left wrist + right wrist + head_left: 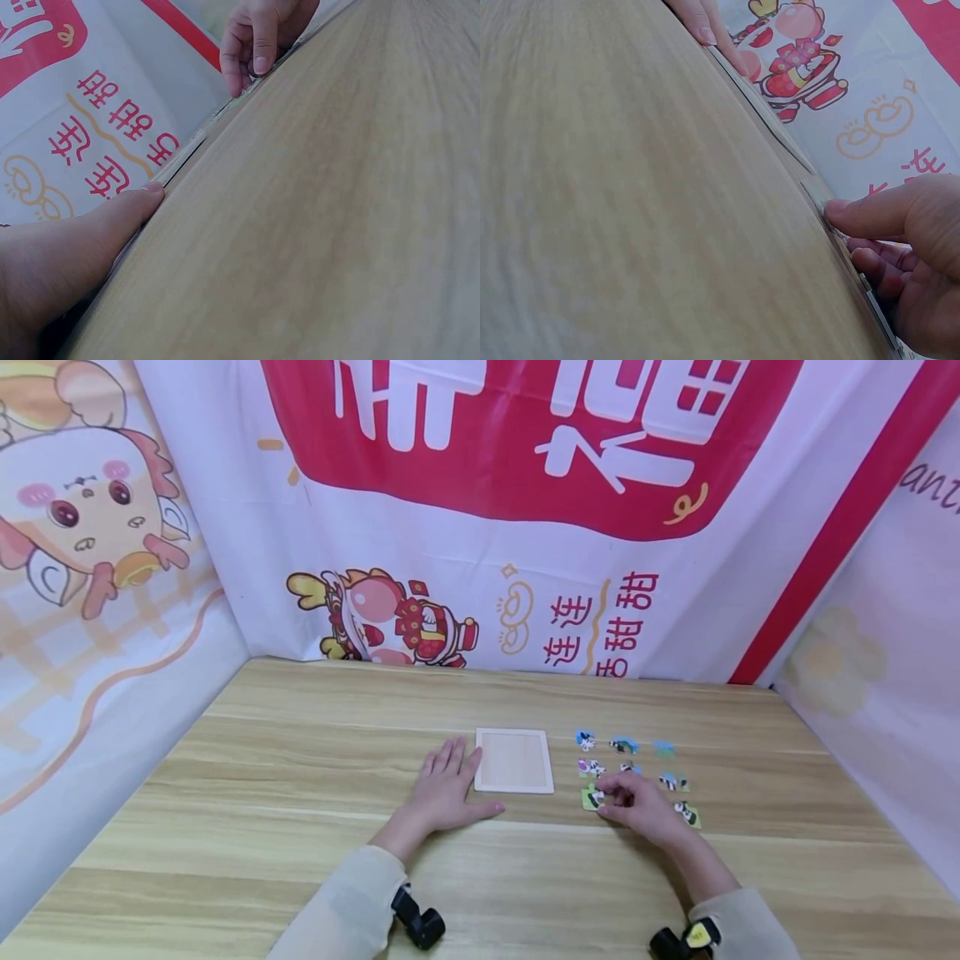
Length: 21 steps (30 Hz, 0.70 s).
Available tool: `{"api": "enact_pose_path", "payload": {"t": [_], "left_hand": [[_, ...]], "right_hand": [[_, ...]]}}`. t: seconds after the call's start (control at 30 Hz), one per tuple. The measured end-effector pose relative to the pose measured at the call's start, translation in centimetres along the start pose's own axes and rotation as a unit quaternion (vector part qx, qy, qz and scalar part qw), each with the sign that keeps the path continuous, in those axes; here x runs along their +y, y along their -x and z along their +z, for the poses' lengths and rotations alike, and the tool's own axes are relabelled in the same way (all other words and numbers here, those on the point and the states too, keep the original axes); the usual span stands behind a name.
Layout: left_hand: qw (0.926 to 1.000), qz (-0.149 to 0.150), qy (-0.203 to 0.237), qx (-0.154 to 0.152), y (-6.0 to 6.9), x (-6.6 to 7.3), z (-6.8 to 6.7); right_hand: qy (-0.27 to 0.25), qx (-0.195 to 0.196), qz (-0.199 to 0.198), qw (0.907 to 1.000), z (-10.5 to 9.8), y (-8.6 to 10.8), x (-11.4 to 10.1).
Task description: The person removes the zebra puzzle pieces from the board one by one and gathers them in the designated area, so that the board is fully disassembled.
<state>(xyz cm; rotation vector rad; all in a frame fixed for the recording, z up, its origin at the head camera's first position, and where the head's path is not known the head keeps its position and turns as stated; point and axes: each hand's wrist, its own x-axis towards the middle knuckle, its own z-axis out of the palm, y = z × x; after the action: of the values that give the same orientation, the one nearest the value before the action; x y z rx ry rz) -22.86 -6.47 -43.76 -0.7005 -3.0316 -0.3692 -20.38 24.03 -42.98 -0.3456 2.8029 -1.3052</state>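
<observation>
A shallow square wooden puzzle tray (516, 790) lies on the table, its recess bare. My left hand (442, 793) rests flat beside its left edge, fingers spread and index fingertip at the rim; the thumb points right below the tray. To the right, several jigsaw pieces with animal pictures lie in loose rows. My right hand (637, 806) pinches a green puzzle piece (591, 799) at the lower left of these rows, thumb and fingers at its right side. In the right wrist view the thumb (847, 212) is low at the tabletop. The right hand may hide other pieces.
A panda piece (686, 813) lies right of my right hand, and a blue-green piece (663, 748) at the upper right of the rows. The wooden table (300, 760) meets a printed cloth backdrop (465, 552) at its far edge. Wrist cameras (420, 920) sit on both sleeves.
</observation>
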Motion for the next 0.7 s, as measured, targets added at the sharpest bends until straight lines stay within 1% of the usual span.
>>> {"api": "enact_pose_path", "payload": {"t": [0.13,0.33,0.6,0.7], "left_hand": [[1.0,0.0,0.003,-0.002,-0.01,-0.01,-0.03],[1.0,-0.001,0.007,-0.003,-0.02,-0.06,0.0],[0.9999,-0.005,0.002,-0.009,0.04,0.01,-0.22],[0.9999,-0.006,0.006,-0.01,0.04,-0.01,-0.27]], "right_hand": [[0.0,0.002,-0.009,1.0,-0.01,0.01,-0.13],[0.001,0.005,-0.011,0.9999,-0.02,-0.03,-0.19],[-0.006,-0.006,0.016,0.9998,-0.22,0.03,-0.49],[-0.005,-0.008,0.017,0.9998,-0.3,0.03,-0.74]]}}
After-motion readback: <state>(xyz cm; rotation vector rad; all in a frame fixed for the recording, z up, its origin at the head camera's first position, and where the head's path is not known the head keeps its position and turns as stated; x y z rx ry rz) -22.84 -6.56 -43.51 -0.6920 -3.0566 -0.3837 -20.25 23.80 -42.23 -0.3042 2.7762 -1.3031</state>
